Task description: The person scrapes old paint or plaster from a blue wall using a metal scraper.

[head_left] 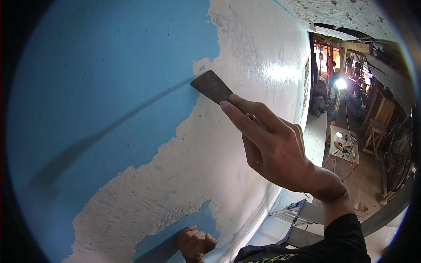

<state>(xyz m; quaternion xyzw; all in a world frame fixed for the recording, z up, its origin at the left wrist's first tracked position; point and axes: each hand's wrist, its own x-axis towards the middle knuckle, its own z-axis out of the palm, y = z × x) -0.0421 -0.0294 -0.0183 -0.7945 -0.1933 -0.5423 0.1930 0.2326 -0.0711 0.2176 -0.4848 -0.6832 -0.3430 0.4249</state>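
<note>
My right hand (274, 142) is closed around the handle of a scraper (212, 87) with a wide, dark, flared blade. The blade's edge meets the wall where blue paint (127, 65) borders a bare whitish patch (162, 188). Most of the handle is hidden inside my fingers. Low in the view, my left hand (196, 243) is curled into a fist beside a smaller blue area of the wall. No object shows in it. A long shadow runs across the blue paint from the blade to the lower left.
A metal ladder (302, 223) stands at the lower right, close to my right arm. Beyond it, a small table (344, 144) holds a white cup-like container and several tools. A bright lamp (340, 83) shines near a wooden post. A wooden stand (376, 133) is farther right.
</note>
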